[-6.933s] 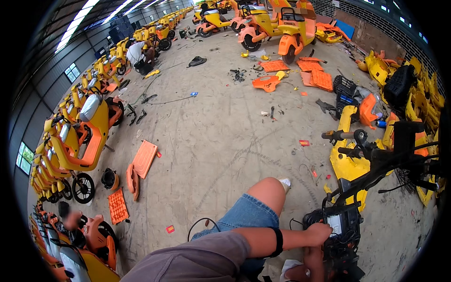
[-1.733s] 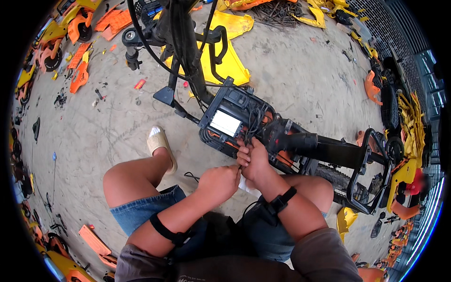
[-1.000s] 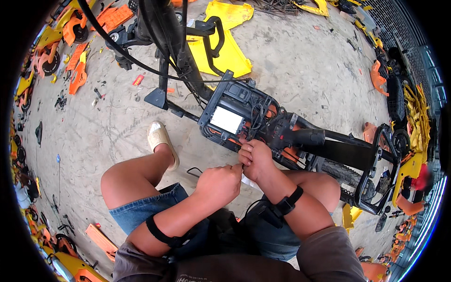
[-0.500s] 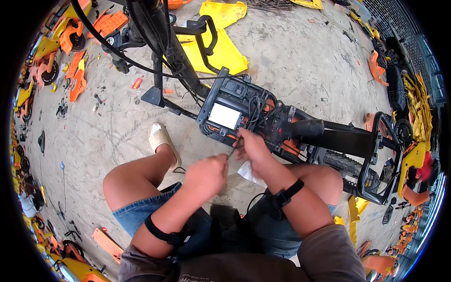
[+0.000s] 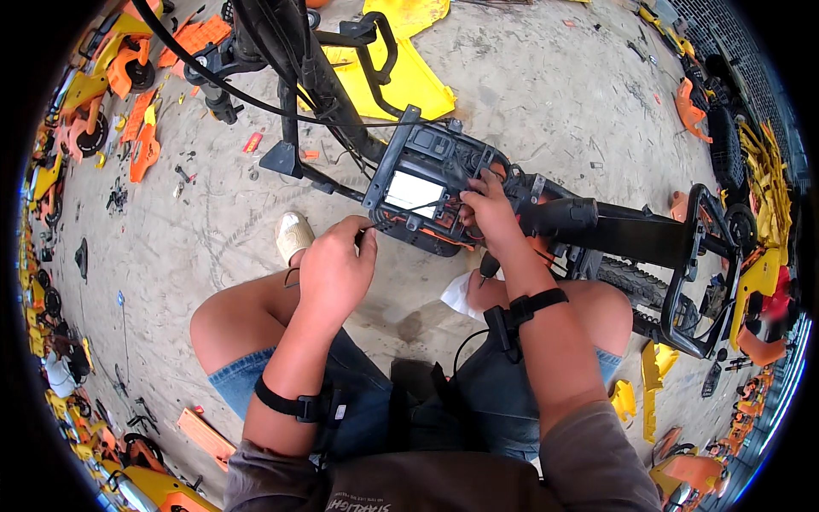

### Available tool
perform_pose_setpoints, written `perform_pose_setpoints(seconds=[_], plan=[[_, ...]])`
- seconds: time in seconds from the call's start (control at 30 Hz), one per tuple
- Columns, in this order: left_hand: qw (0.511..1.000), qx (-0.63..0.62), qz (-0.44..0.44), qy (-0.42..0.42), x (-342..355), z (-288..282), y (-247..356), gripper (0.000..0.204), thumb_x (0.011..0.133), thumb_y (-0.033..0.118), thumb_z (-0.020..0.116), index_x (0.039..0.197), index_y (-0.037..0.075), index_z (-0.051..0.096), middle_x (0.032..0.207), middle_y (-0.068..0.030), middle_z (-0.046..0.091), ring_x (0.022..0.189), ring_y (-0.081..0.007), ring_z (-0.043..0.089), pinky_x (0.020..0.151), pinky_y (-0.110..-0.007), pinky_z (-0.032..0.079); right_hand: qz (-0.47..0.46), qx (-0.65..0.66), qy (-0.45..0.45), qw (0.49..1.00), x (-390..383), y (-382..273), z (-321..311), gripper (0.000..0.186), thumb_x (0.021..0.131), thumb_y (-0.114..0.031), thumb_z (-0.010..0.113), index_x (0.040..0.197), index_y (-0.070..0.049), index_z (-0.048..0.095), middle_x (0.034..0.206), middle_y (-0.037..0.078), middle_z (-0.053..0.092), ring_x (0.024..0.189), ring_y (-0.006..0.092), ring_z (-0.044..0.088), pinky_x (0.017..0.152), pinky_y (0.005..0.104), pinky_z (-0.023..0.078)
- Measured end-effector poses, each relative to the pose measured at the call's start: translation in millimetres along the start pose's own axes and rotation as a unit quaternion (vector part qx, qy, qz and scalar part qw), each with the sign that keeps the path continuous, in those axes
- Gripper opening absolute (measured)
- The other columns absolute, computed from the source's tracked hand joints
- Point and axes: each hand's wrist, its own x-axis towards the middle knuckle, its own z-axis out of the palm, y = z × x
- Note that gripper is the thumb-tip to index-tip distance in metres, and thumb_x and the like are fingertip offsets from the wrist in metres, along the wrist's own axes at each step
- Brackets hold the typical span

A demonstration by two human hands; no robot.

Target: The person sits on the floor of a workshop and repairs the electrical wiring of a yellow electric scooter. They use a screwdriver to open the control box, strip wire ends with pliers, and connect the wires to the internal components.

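Note:
A black scooter or bike frame lies before me with an open-topped black housing [image 5: 439,147] at its middle. The housing bears a white label [image 5: 412,194] and dark wiring. My left hand [image 5: 337,264] is at the housing's near left corner, thumb and fingers pinched together; what they hold is too small to make out. A thin dark strand crosses the label between my hands. My right hand [image 5: 490,209] is over the housing's right side, its bent fingers closed on black wires [image 5: 468,171]. The exact grip is partly hidden.
A thick black tube [image 5: 559,216] and a black rear rack [image 5: 701,282] extend right. Yellow panels [image 5: 397,81] lie beyond the frame. Orange and yellow scooter parts line both sides, with an orange strip [image 5: 205,433] at lower left. Small scraps litter the concrete floor.
My hands have drawn apart. The left moved left to the housing's corner; the right moved up and right onto the wiring. The thin strand now lies across the label.

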Motion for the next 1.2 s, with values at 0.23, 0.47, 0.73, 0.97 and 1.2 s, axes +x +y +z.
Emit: perform_pose_setpoints(seconds=[0.23,0.47,0.73,0.97,1.2], plan=[[0.998,0.027,-0.051,-0.023,6,-1,5,0.015,0.09,0.017,0.061,0.094,0.004,0.067,0.079,-0.0191,0.068,0.077,-0.0373,0.067,0.07,-0.043,0.052,-0.097,-0.349,-0.098,0.927,-22,-2,-2,0.038,0.079,-0.018,0.065,0.111,0.001,0.064,0.119,0.02,0.062,0.091,0.0299,0.065,0.08,0.0373,0.053],[0.982,-0.172,-0.042,-0.058,11,13,-4,0.02,0.095,0.017,0.06,0.102,0.0,0.067,0.078,-0.0161,0.067,0.068,-0.0223,0.064,0.065,-0.033,0.05,-0.149,-0.563,-0.195,0.789,-70,10,31,0.052,0.08,-0.019,0.059,0.125,0.008,0.054,0.137,0.03,0.046,0.12,0.0438,0.049,0.101,0.0458,0.046],[0.96,-0.157,0.12,-0.2,-22,13,34,0.019,0.093,0.01,0.064,0.106,-0.004,0.067,0.077,-0.0117,0.067,0.064,-0.0138,0.059,0.062,-0.027,0.048,-0.255,-0.462,-0.133,0.839,-64,21,40,0.077,0.082,-0.02,0.059,0.144,0.012,0.029,0.15,0.034,0.028,0.13,0.0528,0.036,0.11,0.0489,0.034],[0.954,-0.132,0.163,-0.214,-26,19,35,0.022,0.09,0.01,0.065,0.108,-0.002,0.067,0.089,-0.0197,0.069,0.073,-0.0327,0.067,0.066,-0.035,0.053,-0.355,-0.499,-0.084,0.786,-58,23,39,0.083,0.08,-0.027,0.062,0.146,0.01,0.028,0.157,0.029,0.014,0.143,0.048,0.021,0.115,0.0485,0.028],[0.958,-0.112,0.138,-0.227,-19,10,28,0.022,0.09,0.009,0.064,0.109,-0.001,0.067,0.096,-0.0194,0.07,0.081,-0.0295,0.068,0.073,-0.034,0.053,-0.138,-0.523,-0.327,0.775,-90,4,25,0.052,0.08,-0.022,0.059,0.128,0.001,0.058,0.131,0.026,0.057,0.123,0.0362,0.055,0.101,0.0447,0.044]])
